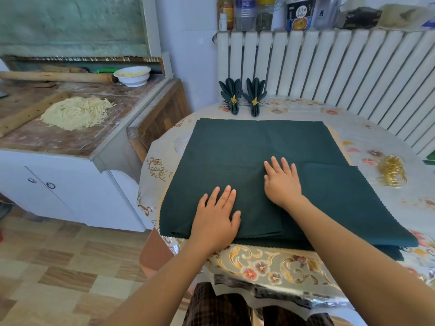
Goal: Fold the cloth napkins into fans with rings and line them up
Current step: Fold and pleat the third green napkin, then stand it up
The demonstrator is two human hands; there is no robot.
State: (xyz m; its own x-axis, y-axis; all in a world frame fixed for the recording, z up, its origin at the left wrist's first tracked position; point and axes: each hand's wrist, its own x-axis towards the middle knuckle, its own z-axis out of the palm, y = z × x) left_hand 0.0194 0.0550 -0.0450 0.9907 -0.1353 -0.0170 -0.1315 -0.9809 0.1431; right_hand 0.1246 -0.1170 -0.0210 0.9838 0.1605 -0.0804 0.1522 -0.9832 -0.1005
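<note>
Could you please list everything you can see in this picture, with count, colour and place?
Flat dark green cloth napkin: one on top, more stacked beneath, table centre.
Folded dark green fan napkins with gold rings: two, far table edge, side by side.
Loose gold wire rings: a pile, table right.
Floral plastic tablecloth: one, covering the table.
White ribbed radiator: one, behind the table.
White bowl: one, counter left.
Pale cut noodles: one heap, counter.
Left hand: flat on the napkin.
Right hand: flat on the napkin.
</note>
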